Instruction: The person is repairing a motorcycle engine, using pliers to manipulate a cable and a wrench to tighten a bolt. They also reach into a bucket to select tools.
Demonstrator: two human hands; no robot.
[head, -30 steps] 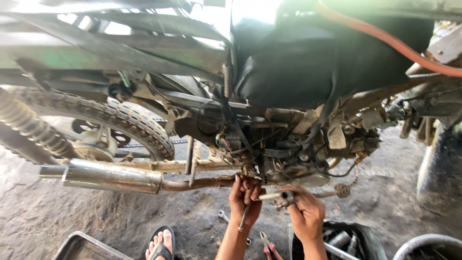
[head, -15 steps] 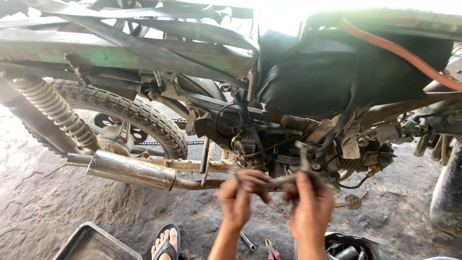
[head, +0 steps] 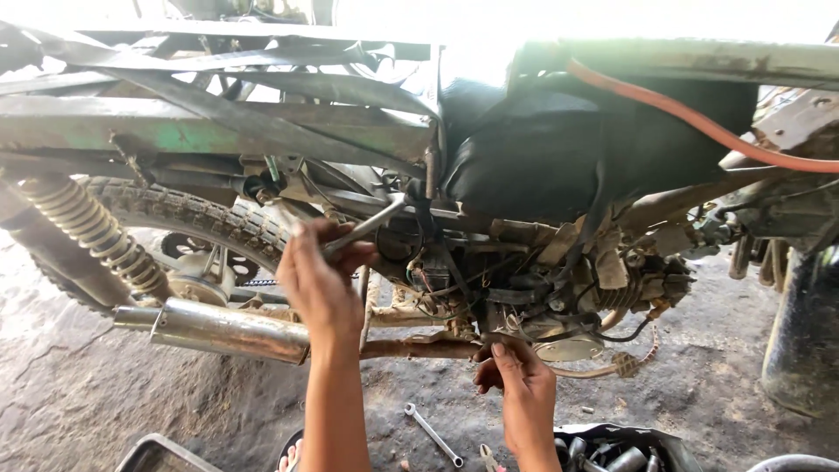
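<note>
Motorcycle engine (head: pixel 559 306), low in the frame between the rear wheel and the dark side cover, is where both hands are busy, and the picture has changed in the last second. A second ago the two hands were close together under the engine, sharing a small metal piece just above the exhaust pipe; now the left hand (head: pixel 319 280) has risen well up and to the left, in front of the knobbly rear tyre (head: pixel 201 218), with its fingers (head: pixel 350 258) clamped round a long metal tool (head: pixel 367 225) (a wrench or bar, I cannot tell which) whose far end points up at the frame near the black wiring. The right hand (head: pixel 520 376) has stayed low, under the engine casing, its fingers curled together against a part at the casing's lower edge; whether they pinch something small cannot be made out. In my judgement the work has moved from handling a loose piece to bringing the tool onto a fitting higher on the frame, while the lower hand steadies things. The chrome exhaust pipe (head: pixel 227 330) runs just below the left forearm. On the dirt floor (head: pixel 105 402) lie a spanner (head: pixel 433 434) between the two forearms and, near the bottom edge, a bag of tools (head: pixel 620 450).
</note>
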